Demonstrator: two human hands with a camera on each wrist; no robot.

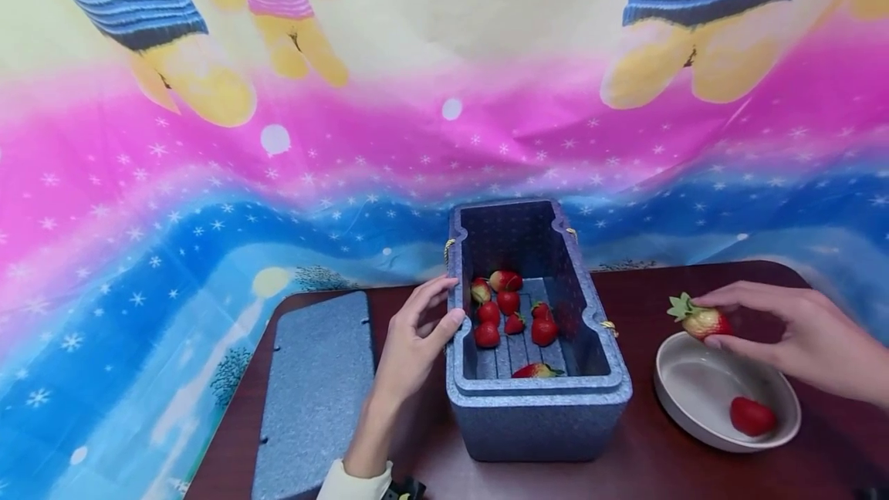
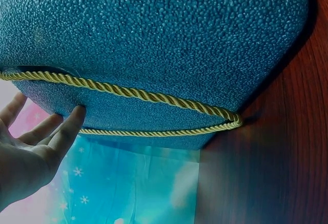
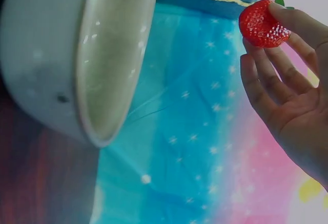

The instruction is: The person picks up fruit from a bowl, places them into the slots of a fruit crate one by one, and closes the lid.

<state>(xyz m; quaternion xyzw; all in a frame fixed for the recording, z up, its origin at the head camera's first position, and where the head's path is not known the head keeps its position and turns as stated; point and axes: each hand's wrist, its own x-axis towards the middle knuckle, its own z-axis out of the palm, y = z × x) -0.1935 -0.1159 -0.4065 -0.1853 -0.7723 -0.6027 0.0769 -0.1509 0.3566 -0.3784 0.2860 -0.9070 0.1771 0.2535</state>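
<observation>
Between thumb and fingers my right hand [image 1: 799, 330] pinches a strawberry [image 1: 703, 322] with green leaves and a pale-to-red body, above the left part of a round cream bowl [image 1: 667, 388]. One red strawberry [image 1: 752, 416] lies in that bowl. In the right wrist view the pinched strawberry [image 3: 262, 25] shows its red side. My left hand [image 1: 414, 338] touches the left rim of a deep grey foam box [image 1: 535, 427], fingers fairly straight. Inside the box several strawberries [image 1: 508, 302] lie on the ribbed floor. A twisted gold cord [image 2: 154, 97] runs along the box's side near my left hand.
A flat grey foam lid [image 1: 316, 392] lies on the dark red-brown table [image 1: 417, 477] left of the box. Behind the table hangs a colourful cloth [image 1: 389, 137] with bears and snowflakes. The bowl stands right of the box.
</observation>
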